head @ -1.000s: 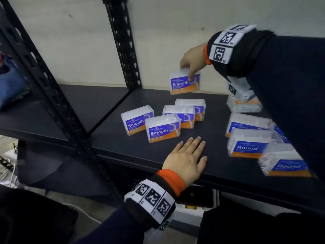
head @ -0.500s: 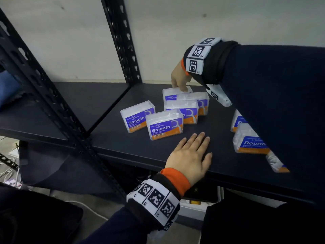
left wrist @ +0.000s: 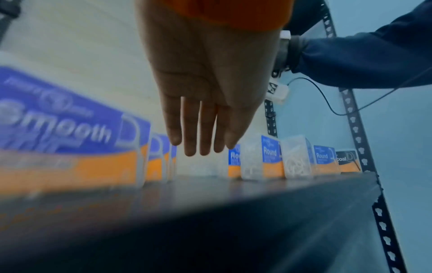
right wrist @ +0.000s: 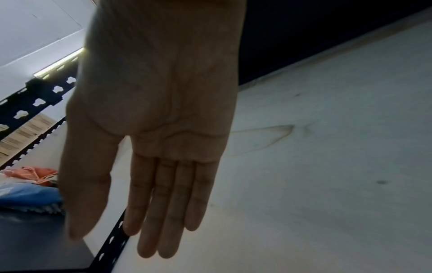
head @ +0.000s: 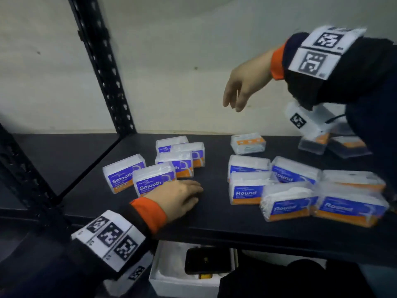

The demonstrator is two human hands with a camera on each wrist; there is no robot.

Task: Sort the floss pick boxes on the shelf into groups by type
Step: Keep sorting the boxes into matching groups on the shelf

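Note:
Several purple-and-orange Smooth floss boxes (head: 150,181) stand grouped at the shelf's middle left; the rearmost one (head: 169,143) stands behind the others. Blue-and-orange Round boxes (head: 247,191) cluster to the right. One box (head: 248,143) lies with its orange side up behind them. A black charcoal box (left wrist: 347,159) shows at the far right. My left hand (head: 182,196) lies flat on the shelf (head: 214,220), touching the nearest Smooth box (left wrist: 70,138). My right hand (head: 238,91) hovers empty, fingers straight, high above the boxes. In the right wrist view its palm (right wrist: 161,110) faces the camera.
A black slotted upright (head: 101,65) rises at the back left, against a pale wall. Below the shelf sits a white box (head: 182,282) holding a dark phone. More clear boxes (head: 335,143) lie at the back right under my right wrist camera.
My right hand set the Smooth box down behind the Smooth group, let go and rose up and to the right, empty. The left hand stayed flat on the shelf.

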